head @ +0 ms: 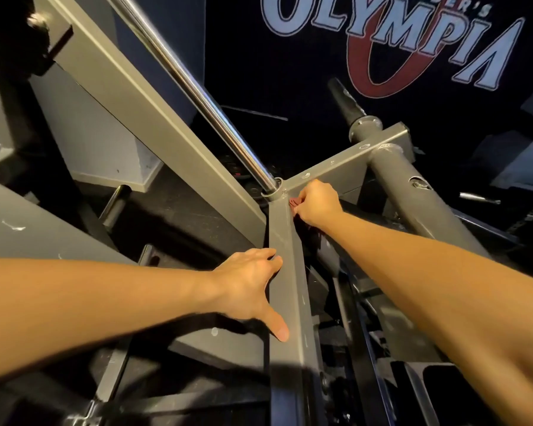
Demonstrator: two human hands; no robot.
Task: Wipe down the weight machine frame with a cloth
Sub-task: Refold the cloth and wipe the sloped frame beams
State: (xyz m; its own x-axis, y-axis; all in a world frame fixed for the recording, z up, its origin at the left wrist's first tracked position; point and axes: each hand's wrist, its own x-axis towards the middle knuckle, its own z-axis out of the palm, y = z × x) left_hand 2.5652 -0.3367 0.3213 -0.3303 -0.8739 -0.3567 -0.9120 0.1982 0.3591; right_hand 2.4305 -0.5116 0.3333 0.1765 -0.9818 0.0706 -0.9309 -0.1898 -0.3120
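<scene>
While the right hand (316,202) pinches a small reddish cloth (295,204) against the side of the grey frame (290,272), just below the joint where the chrome rod (197,96) seats in its collar, the left hand (253,287) lies released on the same post lower down, fingers straight over the front face, thumb spread along the edge; it steadies, it holds nothing; most of the cloth is hidden behind the right hand, so how it is folded I cannot tell.

Judged step: wiping the upper post around the joint.

To do it well: keep the cloth flat under the fingers, not bunched; draw it down the post in one long pass per face, overlapping; work into the corner where the cross beam (345,162) meets the post, since weld seams likely trap grime; shift the left hand before the cloth reaches it; white flecks on the post face may need firmer pressure; avoid dragging dirt onto the rod.
</scene>
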